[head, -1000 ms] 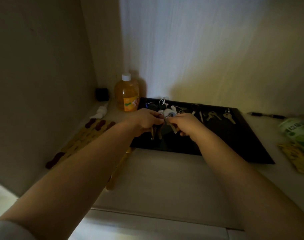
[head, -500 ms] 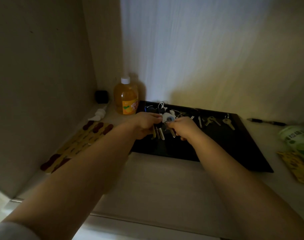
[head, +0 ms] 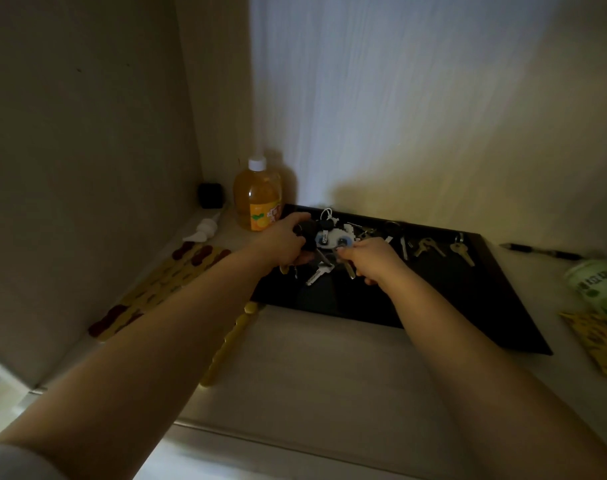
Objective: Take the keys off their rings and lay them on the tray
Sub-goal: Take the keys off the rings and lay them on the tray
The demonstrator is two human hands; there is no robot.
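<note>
Both hands work over the near left part of a black tray (head: 503, 306) on a pale desk (head: 312, 368). The left hand (head: 283, 242) has its fingers curled tight around a bunch of keys (head: 316, 251) with a dark fob and a white charm (head: 333, 239), several keys dangling below it just above the tray. The right hand (head: 371, 259) has its fingers pinched together on one key of the same bunch, whose blade pokes out beneath the hand. Three loose keys (head: 430, 247) lie on the tray's far side, to the right of the hands. An orange bottle (head: 258, 199) with a white cap stands just beyond the tray's far left corner. A pen (head: 537, 251) lies past the tray's right edge, with a green packet (head: 599, 289) near it. The light is dim, with plain walls close behind the tray and to its left.
</note>
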